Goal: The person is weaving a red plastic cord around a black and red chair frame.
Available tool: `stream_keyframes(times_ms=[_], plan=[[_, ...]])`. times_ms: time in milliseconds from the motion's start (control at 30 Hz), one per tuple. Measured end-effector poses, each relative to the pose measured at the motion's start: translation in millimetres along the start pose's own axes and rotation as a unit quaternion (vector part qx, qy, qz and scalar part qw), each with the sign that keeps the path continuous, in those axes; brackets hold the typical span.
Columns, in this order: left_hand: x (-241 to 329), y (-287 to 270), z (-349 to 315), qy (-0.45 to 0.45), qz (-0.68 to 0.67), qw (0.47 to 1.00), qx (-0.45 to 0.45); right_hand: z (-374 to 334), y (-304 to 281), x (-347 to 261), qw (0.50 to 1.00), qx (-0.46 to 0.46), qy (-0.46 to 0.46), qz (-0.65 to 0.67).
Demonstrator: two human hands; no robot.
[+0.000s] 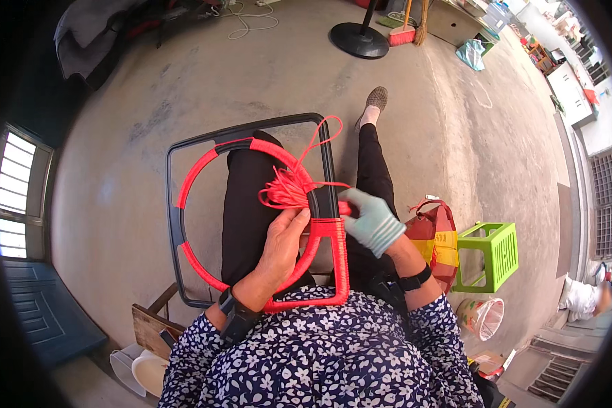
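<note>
Red cord wraps much of a black ring and the lower right corner of the black frame around it, and the whole piece lies across the person's lap, with one trouser leg showing through the ring. The bare left hand is narrow, its thumb and fingers pinching the right side of the ring just below a loose bundle of red cord. One loop of that cord rises past the frame's top right corner. The right hand, in a pale glove, is closed in on red cord at the frame's right side; its fingertips are blurred. Dark bands circle both wrists, below them flowered sleeves. To the right on the concrete floor stand a red and yellow bag, a green plastic stool just beside it, and a lined wastebasket below the stool. Farther off, near the top, are a round black stand and a red broom
</note>
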State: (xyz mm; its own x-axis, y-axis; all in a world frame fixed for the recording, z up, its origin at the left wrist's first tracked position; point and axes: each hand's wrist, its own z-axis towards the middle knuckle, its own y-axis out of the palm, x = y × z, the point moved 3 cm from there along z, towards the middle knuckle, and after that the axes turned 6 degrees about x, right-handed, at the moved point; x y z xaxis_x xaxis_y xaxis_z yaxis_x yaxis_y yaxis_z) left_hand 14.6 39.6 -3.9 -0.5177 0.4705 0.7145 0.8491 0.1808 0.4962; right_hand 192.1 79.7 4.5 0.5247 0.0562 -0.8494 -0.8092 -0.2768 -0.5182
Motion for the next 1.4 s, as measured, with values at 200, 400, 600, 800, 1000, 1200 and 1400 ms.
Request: stream_keyframes(times_ms=[200,400,600,800,1000,1200,1400], plan=[[-1,0,3,0.044,0.034,0.998,-0.023,-54,-76,52,0.691,0.247,0.038,0.678],[12,7,-4,0.063,0.033,0.997,-0.015,-115,-181,127,0.666,0.339,-0.026,0.664],[-4,-3,6,0.056,0.032,0.997,-0.041,-74,-93,104,0.805,0.173,0.097,0.559],[-1,1,1,0.045,0.067,0.996,-0.034,-20,-5,8,0.942,0.009,0.169,0.289],[3,2,0,0.04,0.108,0.993,-0.004,-44,-15,-40,0.959,0.001,0.15,0.242],[3,2,-2,0.017,0.058,0.998,-0.018,-51,-36,-20,0.952,0.073,0.155,0.252],[-1,-3,1,0.034,0.079,0.996,-0.005,-67,-60,8,0.979,-0.034,0.113,0.169]])
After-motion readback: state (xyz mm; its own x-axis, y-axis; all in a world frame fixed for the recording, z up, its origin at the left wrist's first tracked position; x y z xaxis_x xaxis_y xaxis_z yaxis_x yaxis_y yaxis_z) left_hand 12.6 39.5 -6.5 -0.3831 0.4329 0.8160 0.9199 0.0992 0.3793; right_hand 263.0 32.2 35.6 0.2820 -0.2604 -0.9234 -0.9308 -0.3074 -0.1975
